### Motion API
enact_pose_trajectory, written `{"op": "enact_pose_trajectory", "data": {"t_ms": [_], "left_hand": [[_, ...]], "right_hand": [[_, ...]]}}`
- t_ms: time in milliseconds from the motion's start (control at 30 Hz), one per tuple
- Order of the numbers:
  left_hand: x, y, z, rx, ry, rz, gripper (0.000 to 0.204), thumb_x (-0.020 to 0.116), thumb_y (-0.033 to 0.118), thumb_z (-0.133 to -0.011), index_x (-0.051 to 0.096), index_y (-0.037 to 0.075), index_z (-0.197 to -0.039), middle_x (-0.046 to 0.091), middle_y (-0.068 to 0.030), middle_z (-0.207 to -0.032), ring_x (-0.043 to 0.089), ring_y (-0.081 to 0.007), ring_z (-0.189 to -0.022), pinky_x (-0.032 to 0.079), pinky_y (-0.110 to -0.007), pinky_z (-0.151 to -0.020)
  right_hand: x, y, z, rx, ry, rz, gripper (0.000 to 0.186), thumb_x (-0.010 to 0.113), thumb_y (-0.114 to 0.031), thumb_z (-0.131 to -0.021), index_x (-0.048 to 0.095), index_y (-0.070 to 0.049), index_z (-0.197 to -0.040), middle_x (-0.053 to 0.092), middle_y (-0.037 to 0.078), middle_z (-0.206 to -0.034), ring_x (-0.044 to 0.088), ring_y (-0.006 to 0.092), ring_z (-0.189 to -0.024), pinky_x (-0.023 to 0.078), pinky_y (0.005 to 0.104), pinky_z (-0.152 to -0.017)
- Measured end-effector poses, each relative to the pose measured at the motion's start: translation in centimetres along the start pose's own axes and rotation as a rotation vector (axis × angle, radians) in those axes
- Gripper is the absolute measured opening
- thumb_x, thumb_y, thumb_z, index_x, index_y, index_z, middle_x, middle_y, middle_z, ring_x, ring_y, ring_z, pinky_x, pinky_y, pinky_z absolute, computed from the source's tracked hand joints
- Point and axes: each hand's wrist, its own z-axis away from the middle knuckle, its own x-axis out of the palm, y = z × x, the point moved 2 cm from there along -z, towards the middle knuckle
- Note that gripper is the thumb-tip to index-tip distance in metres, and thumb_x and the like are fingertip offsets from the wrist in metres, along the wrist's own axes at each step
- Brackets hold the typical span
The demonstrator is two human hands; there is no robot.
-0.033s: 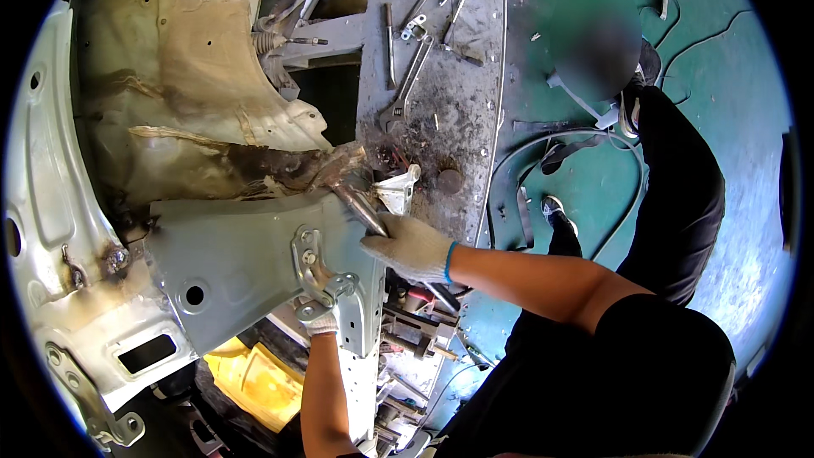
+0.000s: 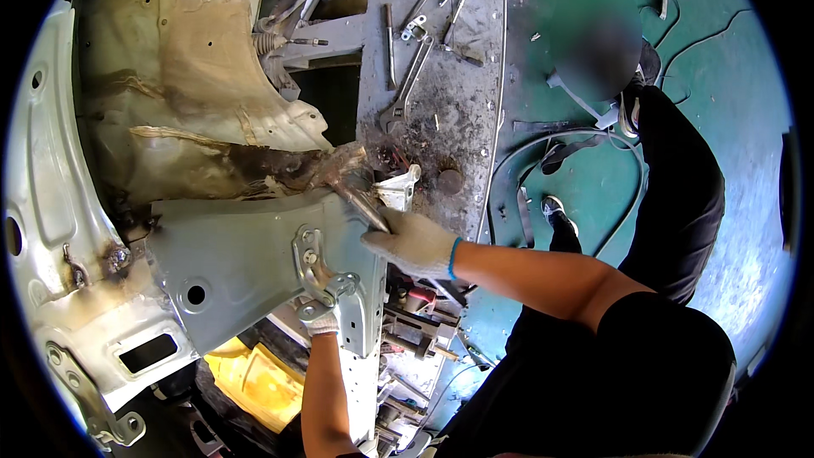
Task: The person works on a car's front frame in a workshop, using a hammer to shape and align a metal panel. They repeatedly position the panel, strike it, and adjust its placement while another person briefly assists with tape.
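My right hand [image 2: 411,242], in a pale knit glove with a blue cuff, is closed around a long metal bar [image 2: 358,202]. The bar's upper end rests against the scorched, torn edge [image 2: 339,170] of a vehicle body shell, and its lower part shows past my glove. Below that edge is a grey-green sheet metal panel [image 2: 229,254] with a bolted silver bracket [image 2: 309,259]. My gloved left hand [image 2: 320,322] is under the bracket at the panel's lower edge, its fingers mostly hidden.
A steel bench [image 2: 458,110] holds an adjustable wrench [image 2: 397,106], rods and small parts. A yellow plastic piece [image 2: 254,382] and clamps [image 2: 415,335] are below the panel. Hoses and straps [image 2: 560,153] lie on the green floor [image 2: 721,119]. My dark-trousered legs and shoes appear at the right.
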Motion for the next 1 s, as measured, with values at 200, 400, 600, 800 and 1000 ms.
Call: {"op": "enact_pose_trajectory", "data": {"t_ms": [200,400,600,800,1000], "left_hand": [[-0.6,0.6,-0.8,0.018,-0.027,-0.022,0.058,0.056,0.03,-0.103,0.046,0.012,-0.157,0.059,-0.018,-0.148,0.062,-0.0347,-0.133,0.05,-0.056,-0.109],[-1.1,0.5,-0.3,0.098,0.074,-0.203,0.061,0.058,0.038,-0.101,0.049,0.009,-0.154,0.06,-0.0187,-0.148,0.061,-0.0361,-0.133,0.052,-0.057,-0.105],[-0.4,0.1,0.2,0.058,0.027,-0.088,0.058,0.06,0.039,-0.102,0.054,0.008,-0.152,0.059,-0.0196,-0.148,0.06,-0.037,-0.134,0.052,-0.056,-0.107],[-0.4,0.1,-0.1,0.055,0.04,-0.007,0.059,0.058,0.04,-0.103,0.052,0.008,-0.153,0.057,-0.0191,-0.149,0.058,-0.0366,-0.136,0.05,-0.055,-0.108],[-1.0,0.5,-0.7,0.052,0.041,0.023,0.06,0.057,0.041,-0.103,0.05,0.009,-0.154,0.055,-0.0186,-0.151,0.056,-0.0362,-0.137,0.048,-0.055,-0.11]], "right_hand": [[-2.1,-0.9,1.1,-0.1,0.372,-0.531,0.041,0.059,-0.038,-0.107,0.058,0.0,-0.121,0.067,0.012,-0.077,0.066,0.0207,-0.062,0.052,0.0383,-0.056],[-0.6,-0.2,0.0,-0.064,0.053,0.249,0.045,0.055,-0.039,-0.105,0.057,0.003,-0.121,0.068,0.035,-0.09,0.068,0.051,-0.082,0.051,0.0548,-0.078],[-3.5,-1.7,0.4,0.023,0.15,-0.168,0.041,0.056,-0.042,-0.108,0.06,-0.003,-0.121,0.062,0.006,-0.076,0.064,0.017,-0.065,0.054,0.0386,-0.058],[-0.9,-0.8,-0.3,0.006,0.013,0.172,0.037,0.058,-0.036,-0.106,0.058,0.0,-0.117,0.068,0.02,-0.082,0.07,0.034,-0.073,0.055,0.0496,-0.072],[-3.1,-1.9,-0.2,-0.046,0.076,0.046,0.036,0.06,-0.034,-0.106,0.058,0.0,-0.119,0.066,0.016,-0.079,0.066,0.0289,-0.067,0.054,0.0445,-0.065]]}}
